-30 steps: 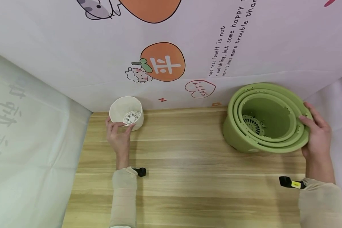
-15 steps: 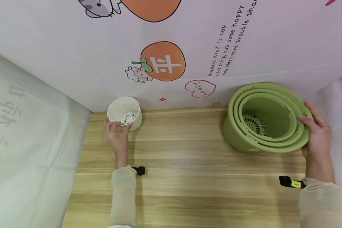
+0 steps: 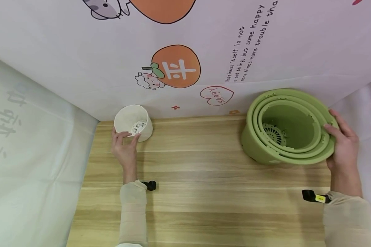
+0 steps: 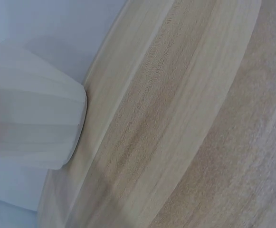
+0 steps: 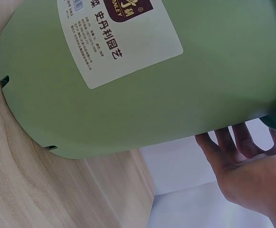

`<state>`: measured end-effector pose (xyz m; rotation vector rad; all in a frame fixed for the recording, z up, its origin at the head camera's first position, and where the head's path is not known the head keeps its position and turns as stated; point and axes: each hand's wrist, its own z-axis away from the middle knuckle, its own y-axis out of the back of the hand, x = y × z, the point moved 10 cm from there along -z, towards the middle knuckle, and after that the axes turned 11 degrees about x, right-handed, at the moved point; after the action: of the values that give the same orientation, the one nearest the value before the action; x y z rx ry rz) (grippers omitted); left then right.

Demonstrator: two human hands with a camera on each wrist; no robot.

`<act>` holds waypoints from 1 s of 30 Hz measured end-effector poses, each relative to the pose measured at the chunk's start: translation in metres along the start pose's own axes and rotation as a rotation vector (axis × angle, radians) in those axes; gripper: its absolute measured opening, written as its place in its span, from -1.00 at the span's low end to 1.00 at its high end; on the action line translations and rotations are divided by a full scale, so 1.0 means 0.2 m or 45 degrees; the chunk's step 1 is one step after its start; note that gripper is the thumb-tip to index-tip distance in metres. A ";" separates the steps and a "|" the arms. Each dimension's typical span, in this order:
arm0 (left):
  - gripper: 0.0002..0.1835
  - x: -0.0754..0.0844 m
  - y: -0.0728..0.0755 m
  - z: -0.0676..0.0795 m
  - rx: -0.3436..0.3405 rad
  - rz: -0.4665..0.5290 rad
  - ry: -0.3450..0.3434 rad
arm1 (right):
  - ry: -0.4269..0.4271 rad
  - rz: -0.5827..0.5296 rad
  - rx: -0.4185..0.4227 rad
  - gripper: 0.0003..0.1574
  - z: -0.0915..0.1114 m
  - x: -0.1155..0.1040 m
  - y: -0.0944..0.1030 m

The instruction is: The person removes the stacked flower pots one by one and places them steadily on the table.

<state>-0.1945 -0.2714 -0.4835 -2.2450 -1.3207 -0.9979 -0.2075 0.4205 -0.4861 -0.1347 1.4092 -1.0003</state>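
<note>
At the back left of the table stands a small white plant pot [image 3: 147,129] with a perforated bottom. My left hand [image 3: 125,149] pinches its near rim. In the left wrist view the white pot [image 4: 33,109] shows faceted sides and a base at the wood; only bits of fingers appear at the edge. To the right, a nest of green plant pots [image 3: 258,147] leans slightly, several rims one inside another. My right hand [image 3: 344,151] grips the right side of those rims, thumb on top. The right wrist view shows the outer green pot [image 5: 128,114] with a printed label [image 5: 123,52].
A wood-grain table [image 3: 198,178] lies beneath both pots. Behind it rises a white printed backdrop [image 3: 111,61], close to the backs of the pots. White sheeting [image 3: 27,154] borders the left side, and more hangs at the right.
The white pot and my left hand have shifted slightly to the left. My right hand and the green pots stay almost where they were.
</note>
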 end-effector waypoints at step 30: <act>-0.58 -0.09 -0.07 0.00 -0.326 -0.243 0.009 | 0.038 0.017 0.013 -0.40 -0.01 0.00 0.01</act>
<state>-0.2118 -0.2745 -0.4971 -2.3253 -1.5014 -1.3074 -0.2092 0.4219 -0.4879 -0.1029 1.4303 -1.0020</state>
